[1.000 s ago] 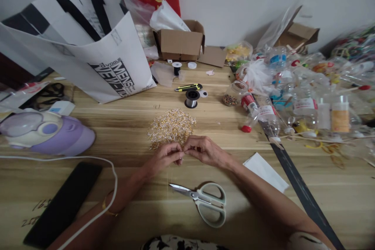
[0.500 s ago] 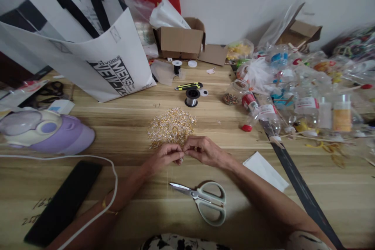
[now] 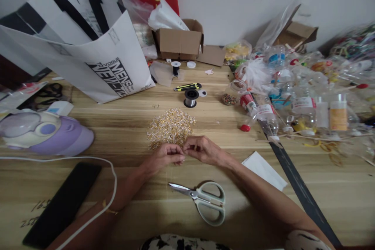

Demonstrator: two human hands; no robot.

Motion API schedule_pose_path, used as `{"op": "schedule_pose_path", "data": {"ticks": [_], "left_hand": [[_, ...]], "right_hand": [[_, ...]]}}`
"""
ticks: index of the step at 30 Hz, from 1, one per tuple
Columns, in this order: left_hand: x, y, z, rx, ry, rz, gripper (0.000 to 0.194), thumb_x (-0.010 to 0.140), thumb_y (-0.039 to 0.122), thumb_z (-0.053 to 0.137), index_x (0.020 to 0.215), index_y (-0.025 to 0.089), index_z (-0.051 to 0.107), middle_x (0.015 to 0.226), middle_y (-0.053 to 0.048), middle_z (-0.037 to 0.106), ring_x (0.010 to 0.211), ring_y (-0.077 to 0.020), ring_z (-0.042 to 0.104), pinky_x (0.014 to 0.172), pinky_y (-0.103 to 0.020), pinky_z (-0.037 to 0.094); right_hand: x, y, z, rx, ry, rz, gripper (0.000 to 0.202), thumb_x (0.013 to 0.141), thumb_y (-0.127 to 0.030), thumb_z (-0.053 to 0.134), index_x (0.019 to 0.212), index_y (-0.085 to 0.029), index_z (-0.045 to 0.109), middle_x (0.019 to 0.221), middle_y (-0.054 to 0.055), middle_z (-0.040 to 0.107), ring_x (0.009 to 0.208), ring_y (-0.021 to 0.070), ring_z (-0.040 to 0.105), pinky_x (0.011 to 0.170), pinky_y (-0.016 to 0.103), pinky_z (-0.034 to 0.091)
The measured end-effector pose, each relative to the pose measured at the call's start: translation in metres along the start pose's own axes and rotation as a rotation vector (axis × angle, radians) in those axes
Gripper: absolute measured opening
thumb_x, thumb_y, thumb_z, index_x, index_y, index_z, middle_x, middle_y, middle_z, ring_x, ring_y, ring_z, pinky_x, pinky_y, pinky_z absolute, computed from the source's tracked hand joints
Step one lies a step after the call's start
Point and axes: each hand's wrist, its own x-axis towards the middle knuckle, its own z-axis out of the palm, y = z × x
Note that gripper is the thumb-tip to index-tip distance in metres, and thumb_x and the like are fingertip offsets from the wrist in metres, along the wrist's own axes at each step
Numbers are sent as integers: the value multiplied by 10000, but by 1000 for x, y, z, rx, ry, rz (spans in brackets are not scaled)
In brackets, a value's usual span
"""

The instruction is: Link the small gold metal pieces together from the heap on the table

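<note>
Item: L hand [image 3: 166,156], thumb & forefinger tips drawn tog. in a pinch; what sits btwn them too small to tell. Item: R hand [image 3: 203,151], thumb & forefinger likewise pressed tog., tips meeting or almost meeting those of L; any piece there too fine to make out. Item: pile [image 3: 170,125] of small gold- & silver-col. bits, on wooden table [image 3: 129,123], just beyond the fingers, slightly to their left; near edge partly behind L hand, contact can't be told. Handling (judged): each bit prob. light, thin, stiff, smooth & apt to slip; pile prob. snags if lifted in bulk. Best hold: one bit at a time, by an end, btwn thumb & forefinger tips, gentle squeeze, as thin parts poss. bend. Item: scissors [image 3: 193,194], 1 pr., nearer the body than the fingers, blades pointing left. Item: wire reel [image 3: 191,100], beyond fingers & pile; cutter [image 3: 188,86], yellow/blk, just behind it. Item: white paper [image 3: 264,171], right of fingers. Item: bottles [image 3: 303,105], see-through, several, well right. Item: white bag [image 3: 79,60], lge, far left, beyond fingers. Item: brown box [image 3: 180,41], farthest, straight beyond.
</note>
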Motion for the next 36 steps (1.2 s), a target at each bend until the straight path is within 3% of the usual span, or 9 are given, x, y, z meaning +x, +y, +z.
{"op": "schedule_pose_path", "data": {"ticks": [10,21,36], "left_hand": [[3,-8,-3,9,-33,12,257,670,355,723,663,117,626,602,-1,628,558,-92,556,576,-211,449],[1,1,3,73,24,16,417,647,520,694,584,123,585,531,10,571,511,-97,526,520,-209,429],[-2,-2,-5,152,-90,80,258,747,375,647,666,130,638,622,0,608,608,-112,562,606,-216,445]], "right_hand": [[-1,-4,-1,-29,-27,12,91,839,-115,534,785,-136,604,704,-8,573,612,80,485,568,187,366],[-2,-4,1,-44,-45,-35,92,848,-120,541,837,-142,629,769,17,629,674,102,550,619,202,407],[-4,3,2,103,-113,28,83,825,-96,554,839,-139,623,735,-12,599,644,82,520,602,187,397]]}}
